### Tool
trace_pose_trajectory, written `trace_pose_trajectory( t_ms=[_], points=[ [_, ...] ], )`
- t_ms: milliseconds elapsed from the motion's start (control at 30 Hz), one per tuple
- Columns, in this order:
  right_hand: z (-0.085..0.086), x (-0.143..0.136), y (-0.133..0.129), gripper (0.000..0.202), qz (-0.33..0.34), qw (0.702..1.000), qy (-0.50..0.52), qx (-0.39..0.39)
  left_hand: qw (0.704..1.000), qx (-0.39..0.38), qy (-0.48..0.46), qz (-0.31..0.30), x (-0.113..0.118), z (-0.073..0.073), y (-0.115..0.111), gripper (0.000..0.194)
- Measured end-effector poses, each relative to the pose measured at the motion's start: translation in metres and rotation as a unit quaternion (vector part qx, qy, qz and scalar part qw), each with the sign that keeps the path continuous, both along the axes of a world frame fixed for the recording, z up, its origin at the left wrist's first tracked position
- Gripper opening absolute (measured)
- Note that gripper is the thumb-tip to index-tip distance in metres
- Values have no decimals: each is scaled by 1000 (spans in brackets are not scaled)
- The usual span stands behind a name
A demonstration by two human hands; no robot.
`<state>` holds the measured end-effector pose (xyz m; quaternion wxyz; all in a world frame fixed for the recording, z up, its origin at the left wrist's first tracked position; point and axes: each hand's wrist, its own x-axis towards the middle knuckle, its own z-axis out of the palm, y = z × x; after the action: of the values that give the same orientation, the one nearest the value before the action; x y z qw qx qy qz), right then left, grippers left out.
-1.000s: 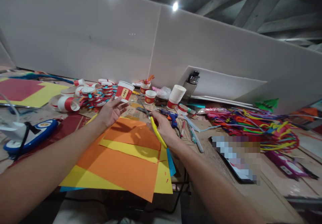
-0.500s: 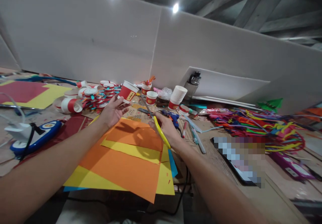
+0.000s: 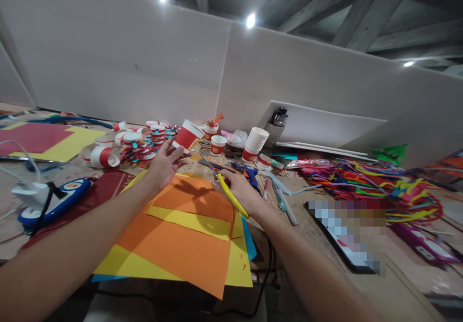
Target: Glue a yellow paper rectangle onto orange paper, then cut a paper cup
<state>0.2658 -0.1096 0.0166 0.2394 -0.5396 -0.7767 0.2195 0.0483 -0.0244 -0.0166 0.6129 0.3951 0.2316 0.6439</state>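
Observation:
A red and white paper cup [image 3: 188, 135] is tilted in the fingers of my left hand [image 3: 168, 164], raised above the table. My right hand [image 3: 237, 187] is closed round yellow-handled scissors [image 3: 231, 195]; their blades point up and left toward the cup, apart from it. Beneath both hands lie overlapping sheets of orange paper [image 3: 181, 240] and yellow paper [image 3: 135, 262], with a blue sheet's edge showing at the side. Beyond the scissors another paper cup [image 3: 218, 145] stands upright, next to a tall stack of cups [image 3: 255, 143].
Cut cup rings [image 3: 132, 143] are piled at the back left. A blue glue gun [image 3: 249, 173] and pens [image 3: 285, 206] lie right of my right hand. Farther right are a phone [image 3: 342, 237], colourful pipe cleaners [image 3: 379, 187] and a dark bottle [image 3: 275, 129]. A blue power strip [image 3: 54, 206] lies left.
The cup in my left hand has turned, so its yellow label has swung mostly out of sight to the right. My right hand still holds the scissors. The view has tipped slightly upward.

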Motion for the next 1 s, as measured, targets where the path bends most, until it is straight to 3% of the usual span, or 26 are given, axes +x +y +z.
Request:
trace_pose_trajectory(
  t_ms=[367,633,833,1000],
  points=[
    [1,-4,-1,29,2,1000,-9,-12,998,28,40,27,7,4,-6,58],
    [0,-4,-1,28,-3,1000,-19,1,998,37,50,14,8,5,-10,53],
    [1,-6,-2,31,6,1000,1,-5,997,35,67,31,10,5,-9,37],
    [1,-7,-2,32,6,1000,12,-10,996,30,71,33,10,4,-7,38]
  ],
)
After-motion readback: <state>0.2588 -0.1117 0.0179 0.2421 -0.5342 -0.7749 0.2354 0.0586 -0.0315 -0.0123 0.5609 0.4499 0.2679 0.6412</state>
